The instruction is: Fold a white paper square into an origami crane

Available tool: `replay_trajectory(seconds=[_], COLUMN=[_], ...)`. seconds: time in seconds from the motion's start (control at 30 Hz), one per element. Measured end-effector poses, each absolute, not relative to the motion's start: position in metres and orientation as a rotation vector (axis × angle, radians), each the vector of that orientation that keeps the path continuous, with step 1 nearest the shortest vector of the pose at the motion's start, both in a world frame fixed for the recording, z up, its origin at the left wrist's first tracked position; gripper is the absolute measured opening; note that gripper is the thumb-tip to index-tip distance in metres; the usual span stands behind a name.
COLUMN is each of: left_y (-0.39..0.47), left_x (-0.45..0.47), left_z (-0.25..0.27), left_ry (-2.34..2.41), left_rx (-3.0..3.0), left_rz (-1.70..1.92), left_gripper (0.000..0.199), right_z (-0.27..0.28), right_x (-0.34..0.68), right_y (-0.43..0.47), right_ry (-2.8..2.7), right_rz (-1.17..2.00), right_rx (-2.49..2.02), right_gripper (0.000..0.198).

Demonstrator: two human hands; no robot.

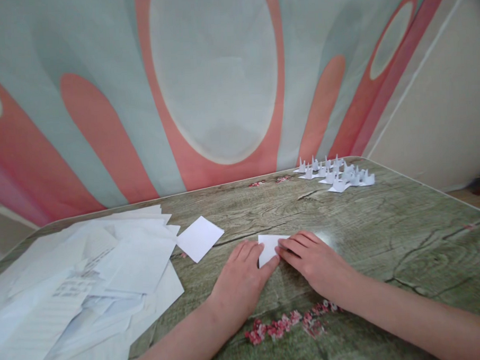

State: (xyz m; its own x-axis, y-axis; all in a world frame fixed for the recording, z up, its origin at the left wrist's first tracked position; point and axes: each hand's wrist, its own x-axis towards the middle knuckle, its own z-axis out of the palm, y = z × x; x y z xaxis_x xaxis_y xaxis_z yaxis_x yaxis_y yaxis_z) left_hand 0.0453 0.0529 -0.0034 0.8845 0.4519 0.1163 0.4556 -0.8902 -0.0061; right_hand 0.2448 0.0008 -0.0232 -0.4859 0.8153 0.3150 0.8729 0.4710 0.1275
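Note:
A small folded piece of white paper [268,248] lies on the table between my two hands. My left hand [241,273] holds its left side, fingertips at the edge and thumb along the lower side. From the right, my right hand [313,259] pinches the paper's other side, covering part of it. The tips of my left thumb and right fingers nearly meet at the lower right of the sheet. Just left of my hands a square white sheet [200,238] lies flat, turned like a diamond.
A large loose pile of white papers [136,259], some printed, covers the table's left side. Several folded paper cranes [339,178] stand at the far right corner. The wood-patterned tabletop [385,237] meets a painted wall [216,96] at the back.

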Motion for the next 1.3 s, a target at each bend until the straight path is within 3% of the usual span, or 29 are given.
replay_trajectory(seconds=[0.33,0.77,1.0,1.3], left_y=[0.05,0.035,0.027,0.027], left_x=[0.042,0.038,0.035,0.034], left_z=[-0.002,0.015,0.018,0.007], left_ry=[-0.761,-0.722,-0.631,-0.618], left_rx=[-3.062,-3.002,-2.933,-2.939], left_rz=[-0.145,0.024,0.096,-0.074], left_gripper=[0.048,0.032,0.035,0.024], right_z=[-0.022,-0.021,-0.021,-0.022], right_x=[0.245,0.246,0.246,0.246], right_y=[0.002,0.002,0.002,0.002], right_ry=[-2.528,-2.523,-2.494,-2.431], right_rz=[-0.384,-0.326,-0.324,-0.249], right_rx=[-1.485,-1.483,-1.466,-1.471], right_gripper=[0.027,0.028,0.026,0.029])
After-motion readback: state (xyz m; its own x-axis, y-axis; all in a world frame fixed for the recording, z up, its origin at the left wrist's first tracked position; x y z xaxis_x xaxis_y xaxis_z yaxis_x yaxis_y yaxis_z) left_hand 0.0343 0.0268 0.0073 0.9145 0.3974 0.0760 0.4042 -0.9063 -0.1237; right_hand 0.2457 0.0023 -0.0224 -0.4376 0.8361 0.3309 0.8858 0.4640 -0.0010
